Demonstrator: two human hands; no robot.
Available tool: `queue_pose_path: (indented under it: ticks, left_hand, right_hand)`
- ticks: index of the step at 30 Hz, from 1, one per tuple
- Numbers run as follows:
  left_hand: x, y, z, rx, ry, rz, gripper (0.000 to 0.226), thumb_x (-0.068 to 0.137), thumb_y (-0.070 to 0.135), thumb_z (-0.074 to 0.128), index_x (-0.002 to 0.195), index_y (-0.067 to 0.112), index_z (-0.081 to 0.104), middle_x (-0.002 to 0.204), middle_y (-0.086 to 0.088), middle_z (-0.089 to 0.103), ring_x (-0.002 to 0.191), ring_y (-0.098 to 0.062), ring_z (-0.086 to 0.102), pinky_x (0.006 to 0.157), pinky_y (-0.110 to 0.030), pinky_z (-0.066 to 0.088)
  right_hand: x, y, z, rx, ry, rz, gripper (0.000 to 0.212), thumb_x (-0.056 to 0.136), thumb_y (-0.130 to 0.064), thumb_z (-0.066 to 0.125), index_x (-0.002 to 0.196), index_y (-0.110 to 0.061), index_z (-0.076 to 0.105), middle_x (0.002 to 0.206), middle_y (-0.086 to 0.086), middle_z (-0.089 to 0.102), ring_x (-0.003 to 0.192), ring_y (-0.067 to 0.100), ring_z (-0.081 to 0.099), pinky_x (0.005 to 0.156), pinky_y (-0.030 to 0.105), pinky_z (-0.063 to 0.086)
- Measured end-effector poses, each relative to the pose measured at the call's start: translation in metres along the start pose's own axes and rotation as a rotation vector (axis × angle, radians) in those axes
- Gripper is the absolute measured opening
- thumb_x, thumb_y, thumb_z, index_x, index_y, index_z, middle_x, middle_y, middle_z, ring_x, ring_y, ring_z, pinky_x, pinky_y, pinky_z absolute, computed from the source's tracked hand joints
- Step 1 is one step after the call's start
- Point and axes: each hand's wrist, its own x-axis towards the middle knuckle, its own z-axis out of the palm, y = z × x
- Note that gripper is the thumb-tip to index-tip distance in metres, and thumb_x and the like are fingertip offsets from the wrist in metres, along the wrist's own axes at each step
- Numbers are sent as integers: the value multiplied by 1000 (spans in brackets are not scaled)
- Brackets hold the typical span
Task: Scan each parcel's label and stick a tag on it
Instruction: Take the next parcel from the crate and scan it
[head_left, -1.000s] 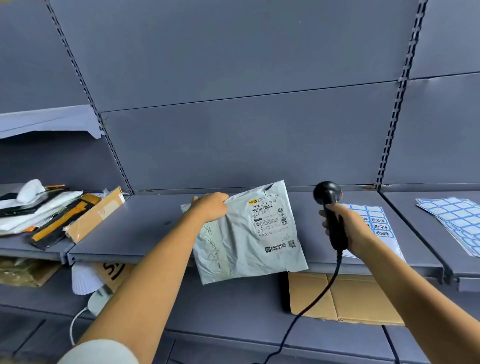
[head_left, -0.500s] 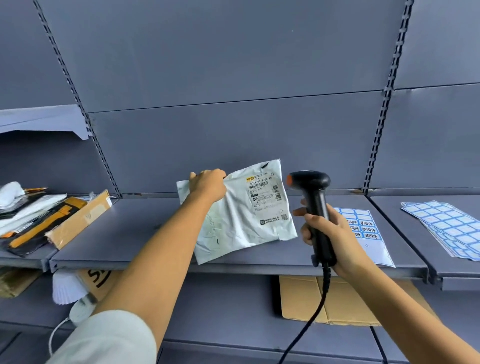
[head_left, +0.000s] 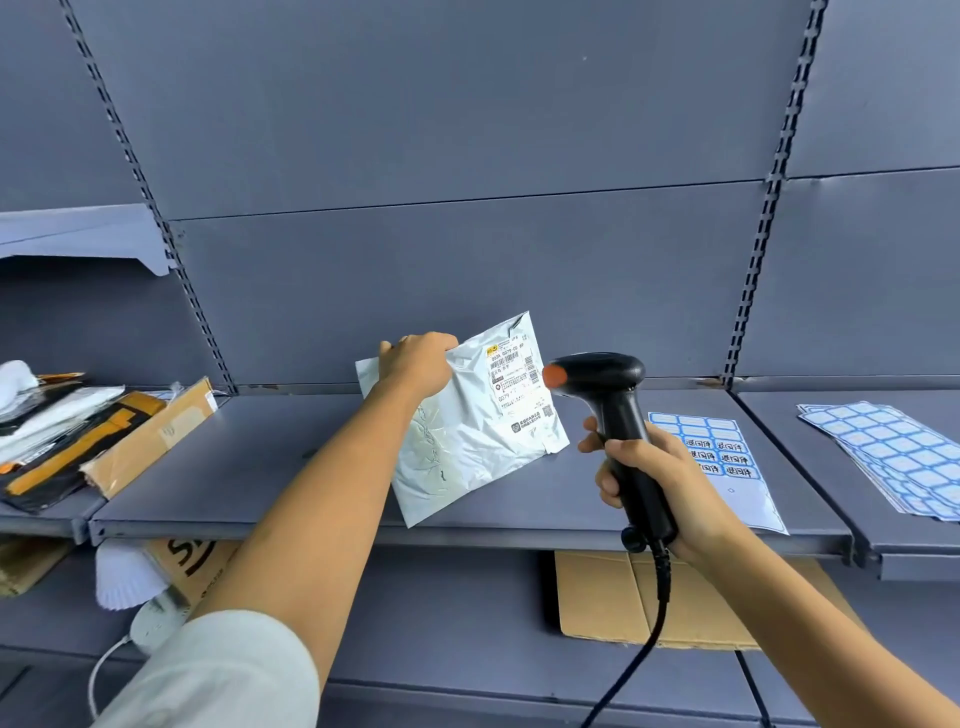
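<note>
Now the step in hand is, I judge, the scan itself. The left hand grips the top edge of the grey parcel with curled fingers and holds it tilted over the shelf. I cannot tell if the parcel's lower corner, at 6 o'clock, touches the shelf. The white label sits on the parcel toward 1 o'clock, free of the fingers.

The right hand is wrapped around the handle of the black scanner, with one finger at the front of the handle. The scanner's orange window faces the label from 3 o'clock, just beside it.

To do this well, the scanner should probably be aimed at the barcodes near the label's 12 o'clock edge. The window seems very near, so a small retreat toward 3 o'clock may let the whole code fall in the beam. The parcel film looks thin and wrinkled. A light pull from the left hand would help the label to lie flat and steady.

A tag sheet lies on the shelf at 4 o'clock from the parcel, near enough for the sticking afterwards.
</note>
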Motion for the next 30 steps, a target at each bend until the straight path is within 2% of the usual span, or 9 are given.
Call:
queue_pose_path:
  ticks: [5, 11, 16, 20, 23, 26, 28, 30]
  left_hand:
    - [0, -3, 2, 21, -13, -12, 26, 70, -8, 30, 69, 18, 36, 67, 3, 43, 82, -29, 46, 76, -37, 22]
    - [-4, -2, 0, 24, -26, -5, 27, 69, -10, 28, 66, 16, 29, 63, 4, 33, 78, -28, 39, 73, -36, 19]
    - [-6, -2, -2, 20, -23, -14, 28, 69, -10, 27, 68, 17, 32, 63, 3, 36, 80, -29, 41, 73, -36, 20]
    - [-9, -1, -4, 7, -29, -17, 29, 68, -10, 27, 70, 18, 33, 64, 3, 37, 80, -29, 41, 73, -36, 20]
    - [-11, 0, -7, -8, -28, -14, 28, 67, -9, 26, 68, 18, 31, 63, 3, 35, 78, -29, 39, 72, -36, 20]
    - [-14, 1, -11, -42, -18, -7, 26, 67, -9, 27, 67, 17, 30, 62, 3, 34, 75, -29, 39, 72, -36, 20]
    - [-14, 1, -13, -88, 1, -9, 24, 71, -6, 28, 68, 18, 31, 63, 2, 36, 73, -30, 39, 73, -36, 21]
    - [-15, 1, -16, -141, 25, -25, 21, 79, 0, 29, 69, 19, 30, 63, 0, 36, 72, -29, 38, 73, -35, 21]
  right_hand:
    - [5, -1, -3, -17, 14, 3, 33, 69, -14, 57, 101, -2, 60, 79, 7, 59, 51, 18, 45, 49, 28, 36]
    - [5, 2, -4, -28, -32, 14, 40, 62, -18, 65, 99, -3, 60, 77, 8, 55, 51, 19, 45, 49, 28, 35]
    - [5, 3, -5, 23, -4, -12, 34, 73, -16, 57, 104, -5, 61, 84, 6, 60, 50, 16, 44, 47, 26, 37]
    - [2, 2, -8, 43, -20, -21, 37, 76, -18, 56, 110, -5, 60, 99, 6, 66, 50, 15, 44, 47, 25, 38]
    - [1, 1, -10, 8, 1, -1, 39, 75, -20, 59, 111, -5, 60, 101, 7, 67, 51, 15, 46, 48, 24, 39]
    - [10, 5, -18, -133, 151, 104, 37, 79, -24, 68, 108, -5, 57, 81, 11, 60, 55, 15, 49, 51, 25, 41]
    - [25, 12, -28, -330, 250, 183, 30, 86, -23, 66, 103, -3, 55, 67, 7, 53, 57, 17, 49, 56, 28, 40]
    - [41, 19, -39, -588, 275, 234, 22, 86, -21, 64, 93, -5, 52, 70, 8, 51, 61, 19, 48, 60, 30, 38]
